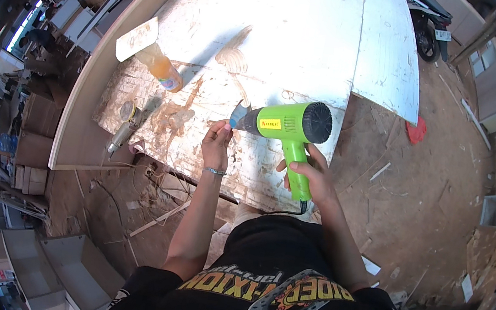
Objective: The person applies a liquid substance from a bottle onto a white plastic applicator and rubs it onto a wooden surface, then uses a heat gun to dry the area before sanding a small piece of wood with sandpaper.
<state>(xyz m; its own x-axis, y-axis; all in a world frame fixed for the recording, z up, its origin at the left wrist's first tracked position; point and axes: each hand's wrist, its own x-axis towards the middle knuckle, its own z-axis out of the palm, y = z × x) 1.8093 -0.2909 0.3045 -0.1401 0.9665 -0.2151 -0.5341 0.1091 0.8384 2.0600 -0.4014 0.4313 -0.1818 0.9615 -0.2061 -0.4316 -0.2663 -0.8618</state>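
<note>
My right hand [310, 174] is wrapped round the grip of a lime-green heat gun [293, 121], whose dark nozzle points left. Its cord leaves the bottom of the grip. The fingertips of my left hand [217, 140] pinch a small, thin blue piece [239, 114] right at the nozzle's mouth; whether the two touch, I cannot tell. Both hands are over the near part of a white, glue-stained worktable [278, 32]. To the left lies a metal-bodied power tool [127, 126]. Behind it is a bottle of orange-yellow content [167, 74] with a pale flat piece [137, 40] at its top.
A raised wooden edge [88, 94] curves along the table's left side. Cords and wood strips [160, 217] litter the floor below. A red scrap [415, 130] lies right of the table, and a motorcycle [429, 28] stands at the far right. Open cabinet boxes [64, 269] sit at lower left.
</note>
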